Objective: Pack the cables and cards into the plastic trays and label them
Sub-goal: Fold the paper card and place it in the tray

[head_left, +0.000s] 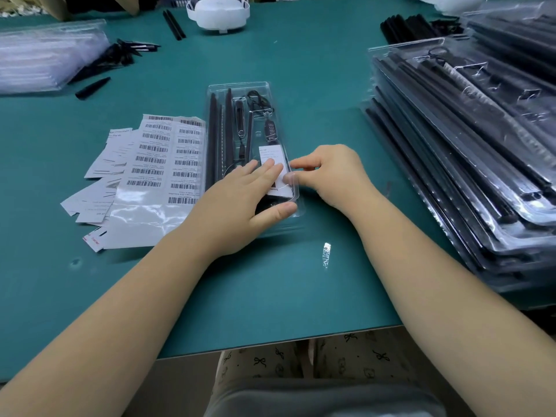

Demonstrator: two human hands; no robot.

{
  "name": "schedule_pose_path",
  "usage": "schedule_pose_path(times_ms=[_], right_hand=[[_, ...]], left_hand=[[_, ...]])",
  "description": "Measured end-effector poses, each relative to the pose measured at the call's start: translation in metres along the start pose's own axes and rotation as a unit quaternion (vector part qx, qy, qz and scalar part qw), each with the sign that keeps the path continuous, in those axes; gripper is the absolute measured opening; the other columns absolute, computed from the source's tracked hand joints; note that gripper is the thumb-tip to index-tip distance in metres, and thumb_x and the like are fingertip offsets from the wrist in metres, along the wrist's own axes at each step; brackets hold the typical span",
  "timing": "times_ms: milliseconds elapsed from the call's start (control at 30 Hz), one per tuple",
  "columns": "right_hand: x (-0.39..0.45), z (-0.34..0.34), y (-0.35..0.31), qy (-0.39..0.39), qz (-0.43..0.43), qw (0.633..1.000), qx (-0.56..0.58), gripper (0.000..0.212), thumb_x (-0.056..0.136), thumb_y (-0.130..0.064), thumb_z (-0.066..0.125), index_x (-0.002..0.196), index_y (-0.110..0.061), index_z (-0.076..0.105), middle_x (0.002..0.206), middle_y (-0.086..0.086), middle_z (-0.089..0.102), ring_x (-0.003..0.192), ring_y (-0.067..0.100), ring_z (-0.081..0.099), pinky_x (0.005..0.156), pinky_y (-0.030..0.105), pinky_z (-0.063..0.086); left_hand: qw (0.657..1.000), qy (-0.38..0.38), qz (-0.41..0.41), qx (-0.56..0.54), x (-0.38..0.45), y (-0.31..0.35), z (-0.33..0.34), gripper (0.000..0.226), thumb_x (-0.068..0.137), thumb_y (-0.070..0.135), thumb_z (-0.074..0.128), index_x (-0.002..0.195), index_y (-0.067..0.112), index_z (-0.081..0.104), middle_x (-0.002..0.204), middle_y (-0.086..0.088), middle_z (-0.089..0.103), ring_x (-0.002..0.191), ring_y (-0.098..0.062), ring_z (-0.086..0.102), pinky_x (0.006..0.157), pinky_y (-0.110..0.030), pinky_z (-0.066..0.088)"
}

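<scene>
A clear plastic tray (240,88) lies lengthwise in the middle of the green table, with black rods, a coiled cable (258,99) and a small controller inside. A white card (272,153) sits in its near right part. My left hand (249,200) lies flat on the tray's near end, fingers straight on the card, thumb at the rim. My right hand (328,176) meets it from the right, its curled fingertips pinching the tray's right edge by the card. A sheet of barcode labels (168,164) lies just left of the tray.
Loose white cards (99,173) fan out beside the label sheet. A tall stack of filled trays (469,152) fills the right side. Empty clear trays (45,55) and black parts (120,55) lie at the far left. A small scrap of clear film (327,254) lies near the front edge.
</scene>
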State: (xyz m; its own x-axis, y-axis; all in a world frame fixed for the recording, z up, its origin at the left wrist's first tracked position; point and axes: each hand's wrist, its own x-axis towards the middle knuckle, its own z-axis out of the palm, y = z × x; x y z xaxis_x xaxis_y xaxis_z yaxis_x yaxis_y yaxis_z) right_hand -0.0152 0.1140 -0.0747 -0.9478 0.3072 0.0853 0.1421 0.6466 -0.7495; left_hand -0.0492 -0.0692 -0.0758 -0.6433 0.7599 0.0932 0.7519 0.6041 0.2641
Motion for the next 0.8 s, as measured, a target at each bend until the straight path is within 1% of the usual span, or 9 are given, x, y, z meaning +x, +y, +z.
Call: schedule_pose_path(times_ms=[67,133,200,300,433,533,633,700,800], right_hand=[[0.001,0.000,-0.002,-0.004,-0.023,0.999,-0.033,0.011,0.077,-0.031,0.074,0.084,-0.023,0.078,0.067,0.007,0.061,0.064,0.015,0.051,0.060,0.027,0.040],[0.002,-0.002,-0.002,-0.027,-0.029,0.998,-0.042,0.009,0.080,-0.032,0.071,0.080,-0.026,0.078,0.049,-0.002,0.048,0.051,0.008,0.041,0.045,0.020,0.029],[0.003,-0.003,-0.002,-0.057,-0.038,0.996,-0.059,0.012,0.086,-0.031,0.065,0.081,-0.032,0.076,0.040,-0.008,0.041,0.044,0.005,0.038,0.042,0.017,0.024],[0.003,-0.005,-0.002,-0.098,-0.052,0.991,-0.070,0.022,0.092,-0.024,0.054,0.097,-0.029,0.075,0.045,-0.008,0.042,0.047,0.006,0.038,0.048,0.022,0.026],[0.001,-0.011,-0.001,-0.155,-0.050,0.984,-0.075,0.030,0.095,-0.026,0.052,0.122,-0.032,0.064,0.073,-0.004,0.046,0.072,0.011,0.048,0.059,0.008,0.034],[0.001,-0.008,-0.001,-0.123,-0.062,0.987,-0.087,0.028,0.088,-0.040,0.063,0.116,-0.036,0.068,0.062,-0.007,0.045,0.059,0.006,0.045,0.051,0.013,0.032],[0.003,0.002,0.000,-0.068,-0.013,0.996,-0.050,0.027,0.079,-0.045,0.072,0.105,-0.038,0.072,0.043,-0.015,0.044,0.050,0.004,0.040,0.047,0.017,0.026],[0.003,0.006,-0.001,-0.044,-0.005,0.998,-0.052,0.025,0.076,-0.049,0.072,0.100,-0.040,0.072,0.046,-0.016,0.045,0.052,0.005,0.039,0.049,0.022,0.024],[0.001,0.005,-0.004,-0.073,-0.020,0.994,-0.078,0.023,0.081,-0.053,0.065,0.102,-0.044,0.071,0.056,-0.010,0.046,0.059,0.007,0.045,0.052,0.027,0.031]], left_hand=[[1.000,0.000,0.001,-0.002,-0.001,0.001,0.000,0.081,0.086,0.074,0.020,0.151,0.025,0.019,0.158,0.007,0.018,0.146,-0.012,0.011,0.114,-0.024,0.007],[1.000,-0.004,0.000,-0.007,0.000,0.001,-0.001,0.086,0.081,0.075,0.017,0.151,0.025,0.019,0.158,0.007,0.017,0.146,-0.012,0.010,0.114,-0.024,0.006],[1.000,-0.007,0.000,-0.006,-0.001,0.002,-0.002,0.091,0.076,0.076,0.014,0.151,0.025,0.019,0.158,0.007,0.016,0.146,-0.012,0.010,0.114,-0.025,0.006],[1.000,-0.003,0.004,0.003,-0.001,0.002,-0.002,0.084,0.084,0.077,0.018,0.151,0.025,0.019,0.158,0.006,0.016,0.146,-0.013,0.010,0.115,-0.025,0.007],[1.000,0.000,0.004,-0.021,-0.003,0.001,-0.004,0.082,0.081,0.069,0.026,0.150,0.026,0.022,0.158,0.008,0.018,0.146,-0.011,0.011,0.116,-0.025,0.007],[0.999,0.012,0.007,-0.047,-0.005,-0.001,-0.005,0.079,0.082,0.068,0.030,0.149,0.026,0.027,0.157,0.009,0.022,0.145,-0.009,0.015,0.114,-0.021,0.007],[0.997,0.033,0.027,-0.061,-0.005,-0.001,-0.006,0.081,0.082,0.071,0.031,0.146,0.022,0.036,0.153,0.007,0.033,0.140,-0.007,0.023,0.109,-0.014,0.009],[0.997,0.022,0.015,-0.074,-0.005,-0.003,-0.005,0.086,0.077,0.075,0.026,0.147,0.025,0.034,0.154,0.009,0.029,0.143,-0.007,0.020,0.115,-0.022,0.012],[0.997,0.017,0.002,-0.079,-0.003,-0.005,-0.005,0.088,0.075,0.077,0.025,0.148,0.027,0.032,0.155,0.009,0.026,0.144,-0.008,0.018,0.118,-0.030,0.016]])
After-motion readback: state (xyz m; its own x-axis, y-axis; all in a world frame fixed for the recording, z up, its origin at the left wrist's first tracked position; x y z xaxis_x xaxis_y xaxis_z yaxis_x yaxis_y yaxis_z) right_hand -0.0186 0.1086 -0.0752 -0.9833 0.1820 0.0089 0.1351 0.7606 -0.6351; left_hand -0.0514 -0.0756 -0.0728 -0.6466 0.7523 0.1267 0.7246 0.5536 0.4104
